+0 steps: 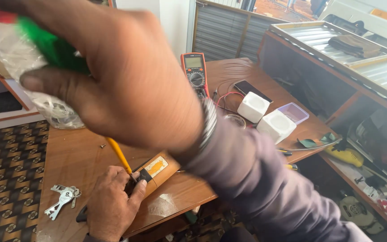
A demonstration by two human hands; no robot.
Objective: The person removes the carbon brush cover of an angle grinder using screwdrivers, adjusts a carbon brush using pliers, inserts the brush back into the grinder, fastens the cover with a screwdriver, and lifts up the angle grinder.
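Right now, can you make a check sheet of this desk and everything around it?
Surface: wooden desk, scuffed pale patch near the front edge.
Job's things: yellow-shafted tool pressed on a small tan device.
Clutter: keys, multimeter, two white boxes, phone, clear bag.
Grip: left hand steadies the device; right hand raised, blurred, around something green.
Cables: red and black leads.
Surroundings: patterned floor, shelves.

Wooden table carries: key bunch; multimeter; two white cube boxes; clear plastic tub; dark phone; small screw; plastic bag.
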